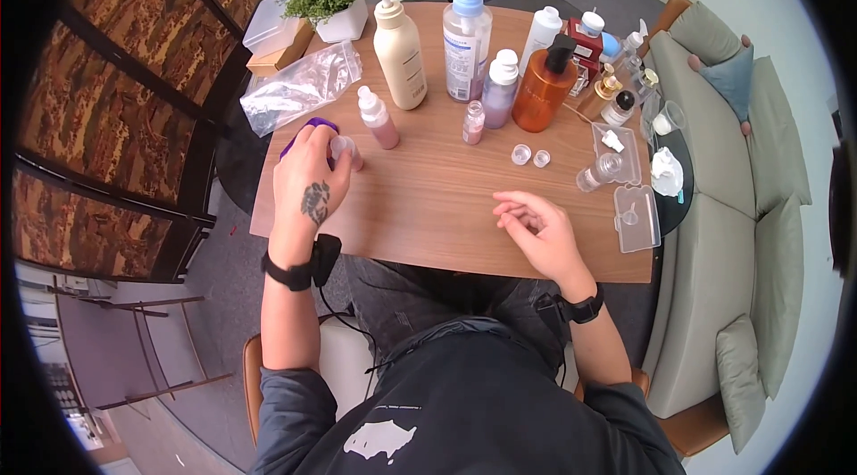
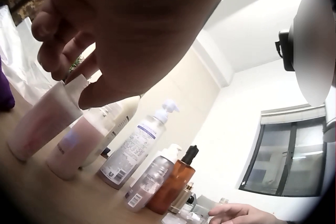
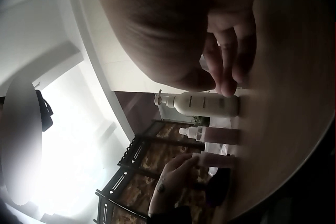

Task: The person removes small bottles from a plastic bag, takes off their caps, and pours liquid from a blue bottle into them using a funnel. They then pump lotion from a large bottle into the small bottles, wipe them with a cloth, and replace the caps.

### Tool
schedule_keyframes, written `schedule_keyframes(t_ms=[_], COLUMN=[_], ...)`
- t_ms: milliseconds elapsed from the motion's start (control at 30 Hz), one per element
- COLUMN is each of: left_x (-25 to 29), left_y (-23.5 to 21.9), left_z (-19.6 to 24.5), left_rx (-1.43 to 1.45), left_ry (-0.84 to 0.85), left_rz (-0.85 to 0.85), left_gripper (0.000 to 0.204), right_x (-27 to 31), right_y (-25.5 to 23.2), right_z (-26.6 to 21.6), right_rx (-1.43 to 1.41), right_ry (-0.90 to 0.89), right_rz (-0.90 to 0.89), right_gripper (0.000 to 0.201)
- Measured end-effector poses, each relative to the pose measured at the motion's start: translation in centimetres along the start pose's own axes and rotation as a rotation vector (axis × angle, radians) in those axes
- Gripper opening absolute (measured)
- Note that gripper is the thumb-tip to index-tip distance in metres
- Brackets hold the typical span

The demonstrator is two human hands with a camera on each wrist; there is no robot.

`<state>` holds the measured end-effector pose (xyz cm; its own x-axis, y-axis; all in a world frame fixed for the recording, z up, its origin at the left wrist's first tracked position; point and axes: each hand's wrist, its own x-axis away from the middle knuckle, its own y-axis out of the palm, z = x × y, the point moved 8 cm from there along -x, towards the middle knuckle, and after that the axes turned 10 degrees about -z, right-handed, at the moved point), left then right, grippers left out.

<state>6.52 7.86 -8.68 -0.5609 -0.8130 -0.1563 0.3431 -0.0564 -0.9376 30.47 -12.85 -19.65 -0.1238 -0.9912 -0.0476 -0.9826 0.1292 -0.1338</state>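
As the left grip (image 1: 311, 173) pinches it, the bottle (image 2: 43, 123) looks cloudy pink.

Wood-grain surface (image 1: 428, 207) w/ clear plastic bag (image 1: 303, 89) over L edge, cream pump btl. (image 1: 402, 64), blue-top pump btl. (image 1: 467, 51), amber btl. (image 1: 541, 91), 2 sm. caps (image 1: 520, 154), open clear case (image 1: 636, 229) nr. R edge.

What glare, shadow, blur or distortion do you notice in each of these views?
Head: edges bow fisheye-like, corners black; left wrist: the left hand looks dark against the bright wall; right wrist: glare whites out the left side, the right hand is dim, the table blurred.
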Motion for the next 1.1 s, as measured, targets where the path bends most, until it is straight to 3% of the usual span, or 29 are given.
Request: schedule_keyframes(t_ms=[67, 167, 267, 467, 567, 767, 867, 967, 1067, 1100], left_x=[1.0, 2.0, 2.3, 2.3, 2.6, 1.6, 1.7, 2.3, 2.2, 2.4], left_y=[-0.9, -0.5, 2.6, 5.4, 6.3, 7.1, 4.5, 4.9, 6.2, 5.7], left_z=[2.1, 6.1, 10.1, 15.5, 17.3, 18.5, 19.1, 19.4, 18.0, 18.0], left_rx=[0.005, 0.295, 0.426, 0.277, -0.038, -0.158, -0.017, 0.201, 0.139, 0.175], left_ry=[0.0, 0.213, 0.371, 0.578, 0.715, 0.733, 0.778, 0.886, 0.654, 0.649], left_rz=[-0.046, -0.106, -0.313, -0.407, -0.271, -0.154, -0.051, -0.146, -0.384, -0.363], left_gripper=[0.023, 0.02, 0.021, 0.026, 0.025, 0.02, 0.024, 0.026, 0.02, 0.018], right_x=[0.1, 0.0, -0.5, -0.8, -0.6, -0.6, -0.6, -0.6, -0.5, -0.6], right_y=[0.3, 0.5, 1.0, 0.2, -1.1, -1.5, -1.5, -1.6, -1.9, -2.0], right_z=[0.0, -2.3, -4.9, -2.8, -1.6, -0.7, -0.9, -1.0, -0.8, -0.6], right_rx=[0.015, 0.273, 0.487, 0.455, 0.465, 0.5, 0.497, 0.472, 0.435, 0.421], right_ry=[-0.011, -0.095, -0.322, -0.184, -0.163, -0.181, -0.173, -0.186, -0.177, -0.168], right_rz=[-0.039, -0.042, 0.077, 0.015, 0.08, 0.098, 0.072, 0.078, 0.101, 0.111], right_gripper=[0.035, 0.041, 0.051, 0.049, 0.046, 0.046, 0.045, 0.045, 0.046, 0.046])
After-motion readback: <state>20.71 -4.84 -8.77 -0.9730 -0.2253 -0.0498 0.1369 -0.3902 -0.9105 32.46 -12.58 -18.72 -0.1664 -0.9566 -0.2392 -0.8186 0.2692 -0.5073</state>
